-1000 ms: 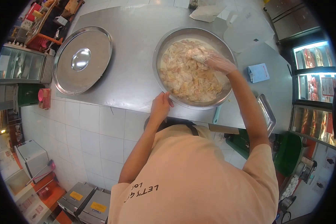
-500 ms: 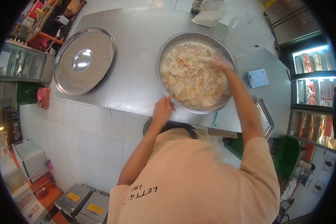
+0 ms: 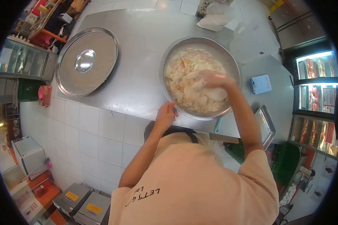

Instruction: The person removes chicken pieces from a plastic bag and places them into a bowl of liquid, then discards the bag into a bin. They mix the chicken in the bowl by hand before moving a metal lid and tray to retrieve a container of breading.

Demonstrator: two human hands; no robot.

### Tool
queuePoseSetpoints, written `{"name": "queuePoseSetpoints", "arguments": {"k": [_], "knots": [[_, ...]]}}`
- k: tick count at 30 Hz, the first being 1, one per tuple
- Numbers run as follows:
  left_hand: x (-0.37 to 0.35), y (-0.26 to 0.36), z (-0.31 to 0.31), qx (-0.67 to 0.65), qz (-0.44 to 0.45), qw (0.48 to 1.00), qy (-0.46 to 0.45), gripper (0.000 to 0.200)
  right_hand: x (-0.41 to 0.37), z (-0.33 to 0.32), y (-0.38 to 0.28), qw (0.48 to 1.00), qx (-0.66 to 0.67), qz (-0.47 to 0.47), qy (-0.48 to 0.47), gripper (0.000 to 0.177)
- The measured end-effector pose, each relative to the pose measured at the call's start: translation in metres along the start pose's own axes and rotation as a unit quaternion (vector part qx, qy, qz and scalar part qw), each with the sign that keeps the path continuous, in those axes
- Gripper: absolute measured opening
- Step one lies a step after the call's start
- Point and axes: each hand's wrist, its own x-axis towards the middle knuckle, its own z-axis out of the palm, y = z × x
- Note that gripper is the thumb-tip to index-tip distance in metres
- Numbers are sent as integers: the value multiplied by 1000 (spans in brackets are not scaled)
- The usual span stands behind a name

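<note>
A wide metal bowl (image 3: 238, 71) holds many pale pieces, apparently raw chicken (image 3: 191, 62), in a milky coating. My left hand (image 3: 166, 115) is closed at the near-left rim of the bowl, its fingers curled against the edge. Inside the bowl, my right hand (image 3: 213, 79) is over the right middle of the chicken, palm down; it seems to wear a thin clear glove. Motion blurs its fingers, and what they grasp cannot be made out.
A large round metal lid (image 3: 105, 62) lies at the table's left. Right of the bowl are a blue-white packet (image 3: 261, 84), a metal tray (image 3: 266, 125) and a translucent plastic container (image 3: 251, 43). A teal handle (image 3: 218, 125) shows below the bowl, and a plastic bag (image 3: 215, 20) stands behind.
My right hand has moved from the bowl's upper right toward its middle, and the chicken has been pushed into a different heap. My left hand remains at the rim.
</note>
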Motion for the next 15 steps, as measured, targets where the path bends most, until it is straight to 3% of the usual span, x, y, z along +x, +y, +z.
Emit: {"name": "queuePoseSetpoints", "arguments": {"k": [3, 5, 6, 8, 12, 14, 15], "knots": [[-1, -3, 4, -45, -9, 999, -4, 33, 5, -59, -9, 996, -43, 63, 43, 57], [-4, 6, 4, -36, -18, 999, 7, 33, 36, -79, -2, 984, 6, 116, 135, 45], [-4, 10, 5, -28, -25, 999, 11, 33, 54, -66, 20, 984, 9, 115, 135, 45], [-2, 7, 5, -5, -19, 1000, 16, 33, 98, -8, 79, 970, -205, 89, 99, 46], [-1, 4, 7, 27, 3, 998, 51, 36, 140, 25, 70, 955, -260, 125, 75, 45], [0, 1, 7, 32, 12, 998, 46, 34, 122, 6, 30, 959, -229, 149, -77, 47], [0, 0, 6, 32, 19, 998, 45, 33, 111, 4, 25, 960, -227, 149, -75, 47]]}}
